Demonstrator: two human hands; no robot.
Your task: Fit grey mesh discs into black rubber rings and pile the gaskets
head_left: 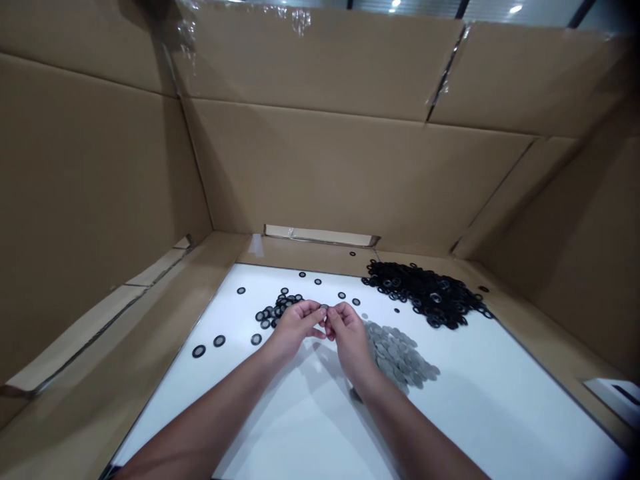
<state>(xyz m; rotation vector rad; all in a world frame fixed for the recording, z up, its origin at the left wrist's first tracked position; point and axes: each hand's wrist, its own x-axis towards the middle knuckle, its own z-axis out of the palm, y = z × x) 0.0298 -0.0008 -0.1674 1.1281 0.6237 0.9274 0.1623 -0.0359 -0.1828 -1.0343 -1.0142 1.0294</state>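
Observation:
My left hand (299,325) and my right hand (349,331) meet above the white board, fingertips pinched together. Between them they grip a small round disc (325,307), mostly covered by the fingers; whether a black ring is around it is hard to make out. Left of my left hand lies a cluster of grey discs with black rims (274,311), and a few more are scattered around it. Beside my right wrist is a pile of plain grey discs (400,357). Further back to the right is a heap of black rings (430,293).
A white board (300,427) forms the work surface inside a large cardboard box (325,167) with tall walls on the left, back and right. Handle slots (320,235) are cut into the walls. A white item (615,397) shows at the right edge.

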